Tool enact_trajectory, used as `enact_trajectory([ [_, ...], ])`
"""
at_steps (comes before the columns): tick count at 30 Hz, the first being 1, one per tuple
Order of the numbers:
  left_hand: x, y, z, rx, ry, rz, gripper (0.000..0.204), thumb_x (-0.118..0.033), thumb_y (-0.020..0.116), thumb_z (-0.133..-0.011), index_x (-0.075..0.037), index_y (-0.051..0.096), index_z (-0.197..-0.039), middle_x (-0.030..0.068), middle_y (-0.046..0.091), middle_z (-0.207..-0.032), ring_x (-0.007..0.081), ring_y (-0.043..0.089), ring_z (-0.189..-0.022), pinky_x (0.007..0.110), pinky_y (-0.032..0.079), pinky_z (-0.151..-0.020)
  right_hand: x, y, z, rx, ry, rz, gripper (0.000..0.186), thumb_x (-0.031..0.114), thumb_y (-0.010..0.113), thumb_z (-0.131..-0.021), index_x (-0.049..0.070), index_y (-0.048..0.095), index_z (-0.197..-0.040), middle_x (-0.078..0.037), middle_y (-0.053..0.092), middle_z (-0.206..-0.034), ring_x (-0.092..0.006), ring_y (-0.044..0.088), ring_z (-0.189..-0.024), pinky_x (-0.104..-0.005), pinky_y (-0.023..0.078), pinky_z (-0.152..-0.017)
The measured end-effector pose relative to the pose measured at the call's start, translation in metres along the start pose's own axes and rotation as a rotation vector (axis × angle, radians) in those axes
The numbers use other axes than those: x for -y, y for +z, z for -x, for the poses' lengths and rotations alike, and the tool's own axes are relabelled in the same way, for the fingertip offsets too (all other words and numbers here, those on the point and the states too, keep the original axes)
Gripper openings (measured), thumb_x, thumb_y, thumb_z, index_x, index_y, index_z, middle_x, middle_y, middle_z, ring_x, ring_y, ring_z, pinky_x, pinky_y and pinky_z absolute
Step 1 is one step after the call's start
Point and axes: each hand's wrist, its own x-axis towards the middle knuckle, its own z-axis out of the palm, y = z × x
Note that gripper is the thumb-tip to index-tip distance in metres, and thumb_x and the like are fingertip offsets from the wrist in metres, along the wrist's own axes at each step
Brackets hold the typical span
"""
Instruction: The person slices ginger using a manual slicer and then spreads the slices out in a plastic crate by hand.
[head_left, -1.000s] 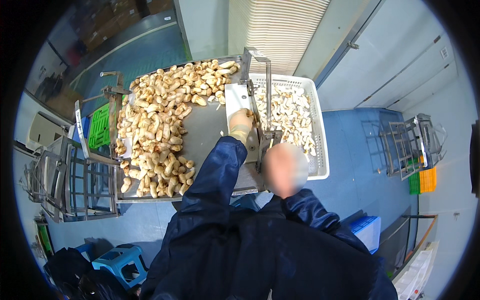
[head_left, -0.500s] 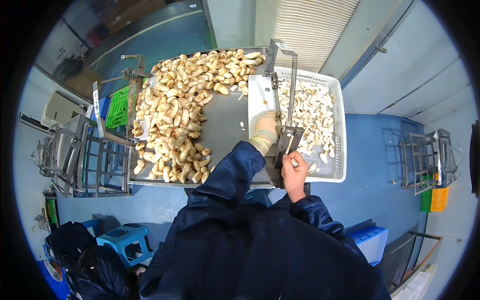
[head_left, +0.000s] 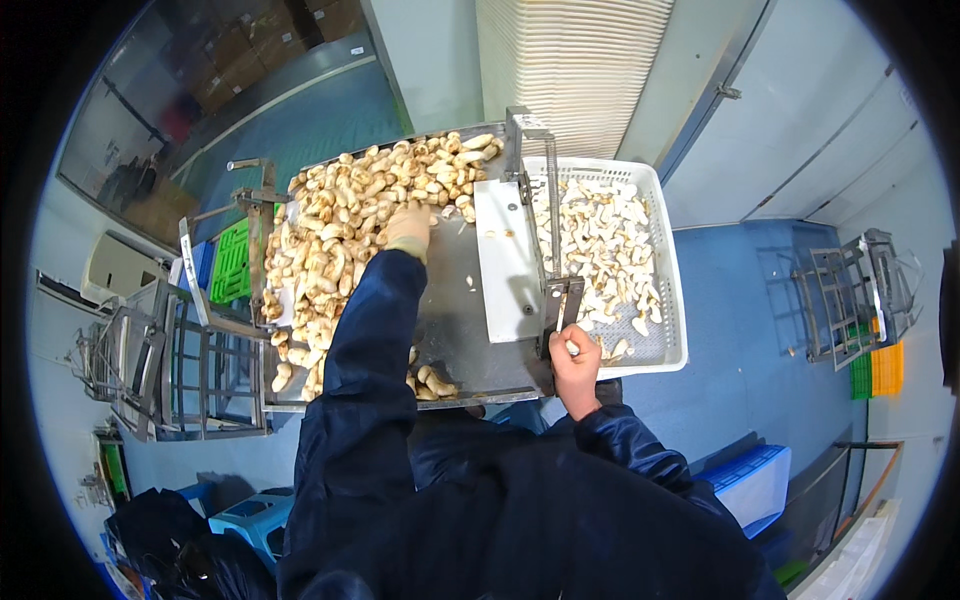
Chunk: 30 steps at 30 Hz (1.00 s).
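Note:
A large heap of whole cream-and-brown mushrooms [head_left: 330, 240] covers the left and far parts of a metal table [head_left: 450, 330]. My left hand [head_left: 408, 225], in a pale glove, reaches to the right edge of this heap and touches the mushrooms; its fingers blend in with them. At the table's right side stands a metal slicer with a long upright blade frame [head_left: 545, 190]. My right hand [head_left: 574, 362], bare, is closed around the near handle end of that frame. A white board [head_left: 505, 265] lies beside the blade, with small scraps on it.
Right of the slicer, a white perforated crate [head_left: 674, 290] holds many cut mushroom pieces [head_left: 600, 240]. Another metal slicer frame [head_left: 262, 200] stands at the table's left edge. A stack of white trays [head_left: 570, 60] rises behind. A blue stool [head_left: 255, 515] is on the floor.
My left hand has moved left from the white board to the mushroom heap. My right hand stays on the handle. The whole view has shifted slightly.

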Motion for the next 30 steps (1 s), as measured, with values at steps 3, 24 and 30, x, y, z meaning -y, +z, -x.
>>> enact_trajectory([
  [3, 0.007, 0.012, 0.004, 0.160, -0.024, -0.064, 0.019, -0.019, 0.055, -0.080, -0.011, 0.059, -0.096, 0.0095, 0.059, -0.096, 0.0273, 0.058, -0.091, 0.039, 0.047, -0.074, -0.004, 0.000, 0.003, 0.008, -0.024, 0.031, 0.021, 0.004, 0.058, -0.081, 0.001, 0.046, -0.064, -0.002, 0.040, -0.051, -0.0046, 0.034, -0.053, -0.0247, 0.029, -0.044],
  [24, -0.159, -0.012, 0.079, 0.035, -0.352, 1.677, 0.034, 0.006, 0.053, -0.082, 0.001, 0.056, -0.115, 0.0086, 0.063, -0.099, 0.0138, 0.059, -0.086, 0.024, 0.046, -0.076, 0.050, 0.005, -0.017, 0.099, 0.208, -0.169, 0.021, 0.010, 0.056, -0.086, 0.007, 0.046, -0.068, 0.004, 0.041, -0.048, -0.0021, 0.036, -0.039, -0.0207, 0.025, -0.035],
  [30, -0.174, -0.032, 0.090, -0.158, -0.335, 1.378, 0.036, 0.008, 0.051, -0.079, -0.005, 0.060, -0.111, 0.0119, 0.061, -0.097, 0.0201, 0.059, -0.089, 0.026, 0.045, -0.081, 0.039, 0.002, -0.012, 0.028, 0.210, -0.150, 0.022, 0.010, 0.056, -0.086, 0.007, 0.045, -0.067, 0.005, 0.041, -0.051, -0.0022, 0.035, -0.039, -0.0203, 0.025, -0.036],
])
